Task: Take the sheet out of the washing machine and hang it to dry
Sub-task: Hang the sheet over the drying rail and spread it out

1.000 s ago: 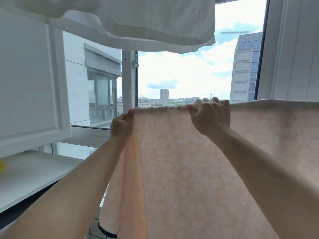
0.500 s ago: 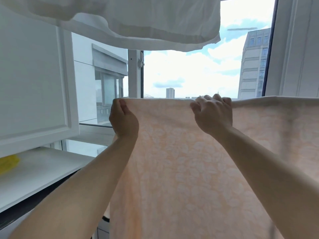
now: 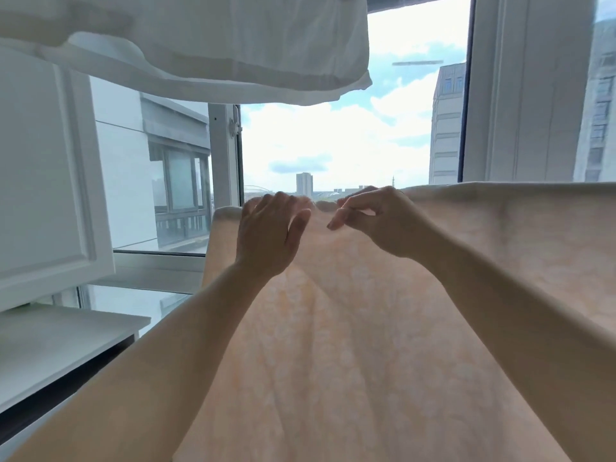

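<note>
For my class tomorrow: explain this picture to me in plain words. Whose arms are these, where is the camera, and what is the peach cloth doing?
There is no machine here. A person wears a camera on the head, so you look down their own two bare arms. The peach patterned sheet hangs over something along its top edge; the support itself is hidden. The left hand has straight, spread fingers at that edge and grips nothing. The right hand has curled fingers at the edge; whether it pinches the cloth is too blurred to tell. A white cloth hangs overhead. Behind is an open window with sky and buildings, and a white shelf at left.
</note>
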